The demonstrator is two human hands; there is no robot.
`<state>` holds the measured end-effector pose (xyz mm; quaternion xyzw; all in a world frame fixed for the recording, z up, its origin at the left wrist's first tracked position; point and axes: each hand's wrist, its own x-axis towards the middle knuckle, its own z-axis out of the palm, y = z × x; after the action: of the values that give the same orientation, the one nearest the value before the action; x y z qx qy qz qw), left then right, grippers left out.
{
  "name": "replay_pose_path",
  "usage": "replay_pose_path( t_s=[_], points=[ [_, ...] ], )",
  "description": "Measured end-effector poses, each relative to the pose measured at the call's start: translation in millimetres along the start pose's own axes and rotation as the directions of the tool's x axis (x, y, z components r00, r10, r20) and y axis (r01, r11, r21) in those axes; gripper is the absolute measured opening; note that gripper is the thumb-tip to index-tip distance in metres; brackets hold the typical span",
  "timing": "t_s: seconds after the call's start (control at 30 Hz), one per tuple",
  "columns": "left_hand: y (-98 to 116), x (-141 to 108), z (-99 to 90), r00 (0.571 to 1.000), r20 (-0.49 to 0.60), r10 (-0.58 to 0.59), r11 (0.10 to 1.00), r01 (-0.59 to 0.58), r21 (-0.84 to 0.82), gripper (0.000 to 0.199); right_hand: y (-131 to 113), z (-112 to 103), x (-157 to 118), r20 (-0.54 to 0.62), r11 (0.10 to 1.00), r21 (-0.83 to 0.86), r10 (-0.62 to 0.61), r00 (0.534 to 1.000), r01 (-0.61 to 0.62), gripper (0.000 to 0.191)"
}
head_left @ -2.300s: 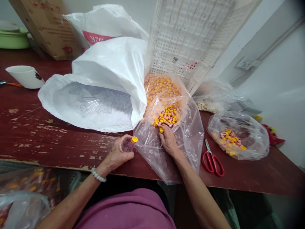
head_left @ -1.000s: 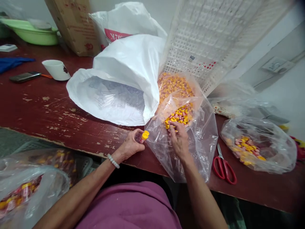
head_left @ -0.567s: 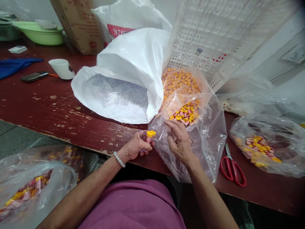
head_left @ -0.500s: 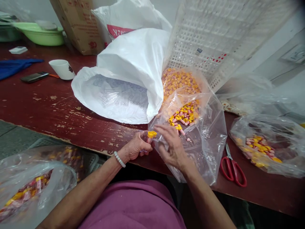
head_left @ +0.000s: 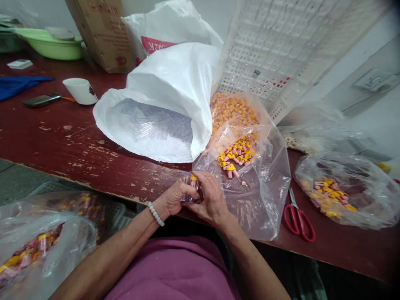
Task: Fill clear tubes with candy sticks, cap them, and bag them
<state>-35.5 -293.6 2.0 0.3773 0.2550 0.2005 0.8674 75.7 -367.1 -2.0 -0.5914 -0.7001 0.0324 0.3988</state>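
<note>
My left hand [head_left: 175, 199], with a beaded bracelet at the wrist, is closed around a small yellow-capped tube [head_left: 193, 180]. Clear plastic shows beside and below the tube, but its exact shape is partly covered by fingers. My right hand [head_left: 211, 200] meets it from the other side, thumb and fingers pressed on the same tube. Just beyond the right hand, a clear bag [head_left: 261, 191] lies with its mouth toward me. Many small pink-patterned tubes with yellow caps [head_left: 239, 152] spill inside it. To the left, a white sack [head_left: 175, 75] lies open with clear plastic pieces inside.
Red-handled scissors [head_left: 298, 221] and another bag of capped tubes [head_left: 334, 196] lie on the right. Low at left, a bag [head_left: 71, 239] holds larger yellow-capped tubes. A white mug [head_left: 79, 91], a phone [head_left: 43, 100] and a carton [head_left: 103, 35] stand farther back. A white crate [head_left: 250, 54] leans behind.
My right hand, spread and apart before, has moved left and closed on the tube in my left hand. Two yellow caps showed there earlier; one shows now. The view has shifted slightly.
</note>
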Motion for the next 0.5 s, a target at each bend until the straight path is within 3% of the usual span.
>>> replay_pose_path(
  t_s=[0.13,0.23,0.33,0.43,0.5],
  points=[
    [-2.3,2.2,2.3,0.999,-0.045,0.010,1.000,-0.011,-0.019,0.018,-6.4,-1.1,7.9,0.004,1.000,-0.007,0.016,1.000,-0.016,0.057],
    [-2.8,3.9,0.1,0.999,-0.047,0.005,1.000,-0.006,-0.015,0.018,-0.1,-16.3,12.3,0.081,0.999,-0.036,-0.005,0.997,0.008,0.066],
    [1.5,2.6,-5.0,0.995,-0.095,0.018,0.996,-0.010,0.084,0.027,31.5,-36.3,14.3,0.004,0.987,-0.141,0.078,0.997,-0.076,0.074],
    [7.0,-1.2,-8.7,0.989,-0.127,0.075,0.982,-0.051,0.180,0.039,81.3,-48.4,12.7,-0.189,0.893,-0.344,0.236,0.953,-0.289,0.041],
    [8.7,-3.0,-8.9,0.983,-0.116,0.139,0.964,-0.108,0.241,0.044,109.6,-49.6,9.8,-0.189,0.817,-0.458,0.296,0.936,-0.350,0.026]
  ],
)
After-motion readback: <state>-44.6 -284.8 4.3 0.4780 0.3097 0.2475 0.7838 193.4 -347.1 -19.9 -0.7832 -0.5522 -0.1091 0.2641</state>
